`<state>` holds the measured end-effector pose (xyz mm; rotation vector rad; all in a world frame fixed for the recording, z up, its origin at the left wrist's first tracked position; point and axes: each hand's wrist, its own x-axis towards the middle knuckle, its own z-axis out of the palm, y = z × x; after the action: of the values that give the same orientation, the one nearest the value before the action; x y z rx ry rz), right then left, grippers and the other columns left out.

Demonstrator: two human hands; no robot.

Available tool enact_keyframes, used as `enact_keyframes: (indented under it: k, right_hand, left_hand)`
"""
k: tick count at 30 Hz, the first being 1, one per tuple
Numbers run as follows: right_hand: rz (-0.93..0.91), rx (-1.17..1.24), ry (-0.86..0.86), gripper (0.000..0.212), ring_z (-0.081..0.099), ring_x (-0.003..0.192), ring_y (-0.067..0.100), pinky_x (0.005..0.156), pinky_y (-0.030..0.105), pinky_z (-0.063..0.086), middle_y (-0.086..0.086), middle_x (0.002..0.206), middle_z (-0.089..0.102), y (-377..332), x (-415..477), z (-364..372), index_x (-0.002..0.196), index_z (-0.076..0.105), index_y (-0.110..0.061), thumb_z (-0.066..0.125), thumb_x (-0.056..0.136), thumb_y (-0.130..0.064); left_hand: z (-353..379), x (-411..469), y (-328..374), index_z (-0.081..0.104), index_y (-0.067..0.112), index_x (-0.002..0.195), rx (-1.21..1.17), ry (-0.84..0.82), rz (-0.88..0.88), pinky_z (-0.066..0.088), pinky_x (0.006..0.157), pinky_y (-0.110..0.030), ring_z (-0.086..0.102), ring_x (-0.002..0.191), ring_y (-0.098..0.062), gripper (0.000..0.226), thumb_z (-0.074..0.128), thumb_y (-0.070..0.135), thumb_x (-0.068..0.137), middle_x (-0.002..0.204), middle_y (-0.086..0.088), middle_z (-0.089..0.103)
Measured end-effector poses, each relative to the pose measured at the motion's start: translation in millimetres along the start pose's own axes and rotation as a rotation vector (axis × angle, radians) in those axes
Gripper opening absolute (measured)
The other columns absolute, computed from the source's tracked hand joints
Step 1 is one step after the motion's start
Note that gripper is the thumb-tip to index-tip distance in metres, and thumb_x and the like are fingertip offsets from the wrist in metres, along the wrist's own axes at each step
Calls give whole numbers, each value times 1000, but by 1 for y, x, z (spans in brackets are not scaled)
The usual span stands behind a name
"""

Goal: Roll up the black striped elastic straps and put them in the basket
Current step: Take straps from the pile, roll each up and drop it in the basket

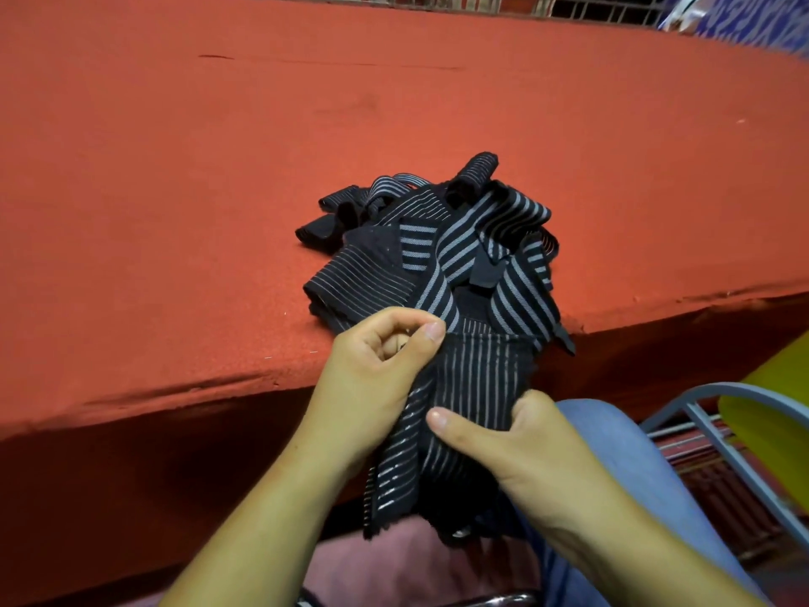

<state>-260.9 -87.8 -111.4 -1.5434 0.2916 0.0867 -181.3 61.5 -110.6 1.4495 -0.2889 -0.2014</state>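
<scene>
Head view: left hand (372,365), right hand (503,435) pinch striped strap (473,378); strap pile (437,238) on table (175,168); yellow object (770,427), perhaps basket.

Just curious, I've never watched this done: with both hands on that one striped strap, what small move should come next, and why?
Probably draw the striped elastic strap clear of the pile. Both the left hand and right hand hold it, but it hangs flat and unrolled over the red table edge, its top against the pile.
</scene>
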Motion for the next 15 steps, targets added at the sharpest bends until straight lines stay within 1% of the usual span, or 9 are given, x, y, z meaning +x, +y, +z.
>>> enact_keyframes:
  k: [1,3,5,6,8,9,10,12,15]
  right_hand:
    - [-7,23,18,17,79,97,30,96,52,61,12,100,82,2,1,-1,103,79,-3,80,88,-12]
    - [-13,116,39,23,78,103,31,102,53,57,14,107,81,2,3,-3,109,78,-3,78,88,-11]
    - [-21,166,0,29,75,111,31,107,52,53,14,114,79,0,3,-4,115,77,-6,75,88,-16]
    - [-25,169,-27,28,75,113,30,108,51,52,13,116,79,-1,2,-3,116,77,-9,73,89,-17]
    - [-42,160,-35,23,74,114,27,107,51,52,10,117,79,0,-1,1,117,77,-13,70,95,-14]
    - [-58,145,-22,23,75,114,26,107,51,53,8,117,79,1,-1,3,117,77,-15,70,96,-11]
    - [-76,120,-9,24,75,113,25,105,52,54,6,116,80,1,-1,6,117,78,-17,71,96,-9]
    - [-106,56,5,28,76,110,24,102,51,57,3,114,80,2,0,11,117,78,-19,73,94,-4]
    - [-143,19,31,31,77,107,21,96,40,61,1,110,81,0,2,13,114,79,-16,73,92,4]
  left_hand:
    - [-2,0,1,76,24,99,-45,-24,-18,51,75,-39,59,77,-25,15,72,35,91,85,-29,64]
    - [-5,1,2,75,25,97,-112,-74,-37,54,70,-31,63,75,-20,18,75,38,85,82,-17,68]
    - [-5,1,3,75,28,93,-74,-56,18,51,64,-27,61,68,-15,13,78,38,85,76,-9,67]
    - [-3,1,2,74,28,91,-8,-17,72,50,63,-31,58,65,-18,10,78,36,86,74,-11,66]
    - [-1,0,-2,72,29,90,174,79,190,52,66,-41,60,67,-27,6,78,32,89,79,-13,68]
    - [-1,0,-4,71,31,89,247,120,227,53,67,-42,61,68,-27,6,78,31,89,79,-10,68]
    - [-1,0,-4,71,32,89,281,147,244,53,65,-40,60,66,-23,8,78,30,88,77,-6,67]
    - [0,-1,-5,70,33,90,264,154,232,49,60,-33,53,60,-14,10,79,32,87,69,-3,61]
    - [0,-1,-5,70,32,93,188,105,167,44,57,-23,49,59,-10,12,80,34,85,65,2,56]
